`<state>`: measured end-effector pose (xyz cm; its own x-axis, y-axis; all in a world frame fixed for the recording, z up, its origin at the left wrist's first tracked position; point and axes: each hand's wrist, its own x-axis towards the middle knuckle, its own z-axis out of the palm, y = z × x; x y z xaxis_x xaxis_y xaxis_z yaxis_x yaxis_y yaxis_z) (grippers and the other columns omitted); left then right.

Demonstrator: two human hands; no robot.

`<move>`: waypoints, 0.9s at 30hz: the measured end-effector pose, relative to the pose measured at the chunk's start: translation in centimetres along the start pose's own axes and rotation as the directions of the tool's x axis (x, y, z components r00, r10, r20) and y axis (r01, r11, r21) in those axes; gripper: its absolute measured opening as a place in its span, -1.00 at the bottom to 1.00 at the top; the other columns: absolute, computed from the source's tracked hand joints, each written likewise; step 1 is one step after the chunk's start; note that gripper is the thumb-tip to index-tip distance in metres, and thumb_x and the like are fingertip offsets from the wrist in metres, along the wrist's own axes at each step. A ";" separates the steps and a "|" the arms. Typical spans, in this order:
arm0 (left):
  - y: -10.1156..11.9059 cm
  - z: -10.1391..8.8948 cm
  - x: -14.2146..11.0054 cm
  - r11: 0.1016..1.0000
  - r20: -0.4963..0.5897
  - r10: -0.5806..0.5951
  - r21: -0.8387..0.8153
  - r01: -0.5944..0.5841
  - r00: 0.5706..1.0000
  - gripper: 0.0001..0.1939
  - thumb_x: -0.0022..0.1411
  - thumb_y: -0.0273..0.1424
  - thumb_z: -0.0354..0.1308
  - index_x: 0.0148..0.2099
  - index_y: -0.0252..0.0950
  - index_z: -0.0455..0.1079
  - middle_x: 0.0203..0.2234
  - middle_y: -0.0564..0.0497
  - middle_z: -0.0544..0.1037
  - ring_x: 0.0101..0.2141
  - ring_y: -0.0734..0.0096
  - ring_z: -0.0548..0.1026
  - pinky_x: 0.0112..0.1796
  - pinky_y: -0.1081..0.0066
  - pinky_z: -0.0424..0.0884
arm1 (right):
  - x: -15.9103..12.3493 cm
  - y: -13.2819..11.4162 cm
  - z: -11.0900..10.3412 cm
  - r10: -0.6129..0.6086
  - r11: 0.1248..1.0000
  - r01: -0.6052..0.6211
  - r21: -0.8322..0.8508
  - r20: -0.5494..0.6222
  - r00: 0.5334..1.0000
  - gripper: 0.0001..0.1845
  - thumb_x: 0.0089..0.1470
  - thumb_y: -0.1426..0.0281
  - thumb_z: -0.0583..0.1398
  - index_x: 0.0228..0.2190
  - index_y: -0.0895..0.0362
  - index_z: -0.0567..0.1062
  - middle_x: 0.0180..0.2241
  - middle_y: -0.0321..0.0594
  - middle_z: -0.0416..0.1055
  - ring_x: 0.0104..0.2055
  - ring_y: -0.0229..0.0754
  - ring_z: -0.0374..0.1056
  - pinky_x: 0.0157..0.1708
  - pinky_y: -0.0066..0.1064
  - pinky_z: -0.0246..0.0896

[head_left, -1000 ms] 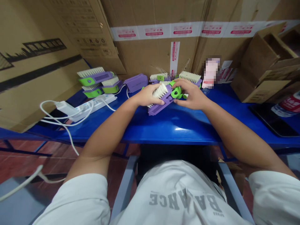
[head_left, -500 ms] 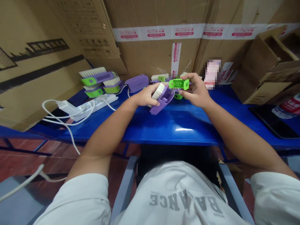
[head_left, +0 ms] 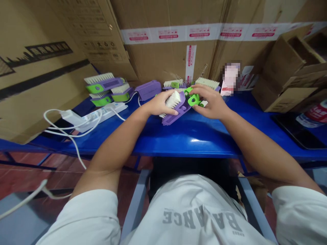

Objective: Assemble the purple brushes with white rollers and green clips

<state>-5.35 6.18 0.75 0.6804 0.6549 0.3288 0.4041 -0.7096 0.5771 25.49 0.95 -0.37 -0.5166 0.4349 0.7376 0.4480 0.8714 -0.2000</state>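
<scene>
My left hand (head_left: 161, 103) is closed around a purple brush body (head_left: 176, 115) with white bristles (head_left: 174, 99). It is tilted above the blue table, its hollow side with small pegs facing right. In my right hand (head_left: 211, 100) a bright green plastic end piece (head_left: 193, 99) with a round hole sits between thumb and fingers, close to the brush body's right end. Its far part is partly covered by the fingers. Behind my hands lie other brushes, including one with cream bristles (head_left: 207, 82), partly hidden.
Stacked purple and green brushes (head_left: 103, 83) stand at left beside a purple block-shaped part (head_left: 148, 90). A white power strip (head_left: 102, 117) trails cables. Cardboard boxes (head_left: 163, 58) line the back. At right lie a dark phone-like slab (head_left: 297, 131) and a red-labelled bottle (head_left: 313, 115).
My right hand has turned the green end piece, so its holed end now tips down and towards me. My left hand holds the brush body nearly still, tilted slightly differently.
</scene>
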 end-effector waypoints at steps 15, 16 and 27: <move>2.1 0.3 -0.2 0.973 0.041 -0.157 0.175 0.148 0.987 -0.01 0.06 -0.01 0.55 0.45 -0.31 0.49 0.24 -0.19 0.68 0.18 -0.12 0.64 0.25 0.10 0.51 | -0.2 0.0 0.0 -0.046 0.997 0.056 -0.054 0.179 0.983 -0.58 0.30 0.13 0.35 0.12 -0.01 0.60 0.27 0.06 0.58 0.27 0.25 0.56 0.16 0.08 0.57; 2.4 0.3 -0.2 0.971 0.048 -0.165 0.185 0.153 0.985 -0.03 0.06 -0.02 0.54 0.45 -0.31 0.49 0.23 -0.18 0.68 0.16 -0.11 0.64 0.23 0.12 0.51 | -0.1 -0.2 -0.2 -0.035 0.996 0.049 -0.068 0.195 0.980 -0.58 0.31 0.12 0.35 0.12 -0.01 0.60 0.27 0.06 0.58 0.26 0.25 0.57 0.13 0.06 0.57; 4.8 -0.2 -0.6 0.928 0.122 -0.241 0.318 0.192 0.963 -0.10 0.09 -0.04 0.43 0.44 -0.23 0.49 0.25 -0.13 0.69 0.15 -0.12 0.65 0.12 0.19 0.50 | 0.0 -1.2 -0.6 0.021 0.983 0.042 -0.178 0.337 0.941 -0.58 0.42 0.05 0.32 0.13 0.03 0.58 0.29 0.07 0.61 0.14 0.17 0.63 -0.19 -0.22 0.42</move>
<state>-3.91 2.46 3.49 0.6324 0.7698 0.0864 0.7004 -0.6158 0.3610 25.41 -0.24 0.25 -0.7229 0.5039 0.4727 0.5484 0.8347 -0.0512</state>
